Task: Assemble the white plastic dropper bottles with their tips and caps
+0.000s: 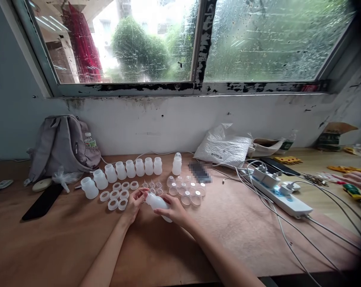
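While we look down from the head camera, we see both hands meet over the middle of the wooden bench (pixel 79 239), with a small translucent white bottle (pixel 157 202) lying tilted between them. Our right hand (pixel 175 210) is wrapped around the bottle's body from the far side, fingers curled closed on it, while our left hand (pixel 135 202) is pinched narrow at the bottle's neck end; whether it holds a small part there we cannot tell. Just beyond the hands stands a curved row of empty bottles (pixel 120 171), in front of it a cluster of white rings (pixel 117 197), and to the right a group of clear domed caps (pixel 186 191) with one taller capped bottle (pixel 177 164) behind them. A grey backpack (pixel 61 145) leans at the left, a black phone (pixel 43 201) lies flat near it, and a white power strip (pixel 283 199) with trailing cables sits well to the right, near another person's hand (pixel 358 180) at the frame edge. We judge the bottle to be light, thin-walled plastic, smooth and a little springy, so it should be taken around the body with a mild grip, since a hard squeeze could dent it.
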A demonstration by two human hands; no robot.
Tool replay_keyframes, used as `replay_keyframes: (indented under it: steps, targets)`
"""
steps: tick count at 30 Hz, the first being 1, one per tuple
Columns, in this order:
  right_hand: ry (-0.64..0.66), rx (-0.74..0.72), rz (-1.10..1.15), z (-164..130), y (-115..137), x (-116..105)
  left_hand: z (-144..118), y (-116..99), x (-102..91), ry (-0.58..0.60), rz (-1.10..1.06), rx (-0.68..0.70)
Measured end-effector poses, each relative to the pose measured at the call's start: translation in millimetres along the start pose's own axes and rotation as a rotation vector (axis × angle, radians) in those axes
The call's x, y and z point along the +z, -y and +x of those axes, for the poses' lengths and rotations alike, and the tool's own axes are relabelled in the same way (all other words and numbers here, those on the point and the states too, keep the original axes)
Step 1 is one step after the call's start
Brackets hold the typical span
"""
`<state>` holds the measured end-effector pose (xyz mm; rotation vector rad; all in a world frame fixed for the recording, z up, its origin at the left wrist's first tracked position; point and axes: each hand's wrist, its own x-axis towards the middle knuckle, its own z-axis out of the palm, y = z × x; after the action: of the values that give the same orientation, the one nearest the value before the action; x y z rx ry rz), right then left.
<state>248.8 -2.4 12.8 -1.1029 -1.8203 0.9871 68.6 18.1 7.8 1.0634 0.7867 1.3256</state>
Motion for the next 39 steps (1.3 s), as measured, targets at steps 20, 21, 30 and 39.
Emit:
replay_keyframes:
  steps: [20, 21, 30, 39]
  targets:
    - [-0.008, 0.083, 0.052, 3.9, -6.6, -0.4, -1.7, 7.2, 11.7, -0.098, 0.068, 0.167]
    - [-0.009, 0.086, 0.054, 3.7, -6.3, -0.2, -1.3, 7.3, 11.6, -0.119, 0.086, 0.17]
    - [-0.048, 0.047, -0.003, 1.2, 0.6, -0.5, -1.8, 1.8, 13.9, -0.102, 0.094, 0.112]
    - [0.281, 0.289, 0.578, -0.7, 12.9, -9.6, -9.7, -8.5, 21.0, 0.065, -0.072, -0.038]
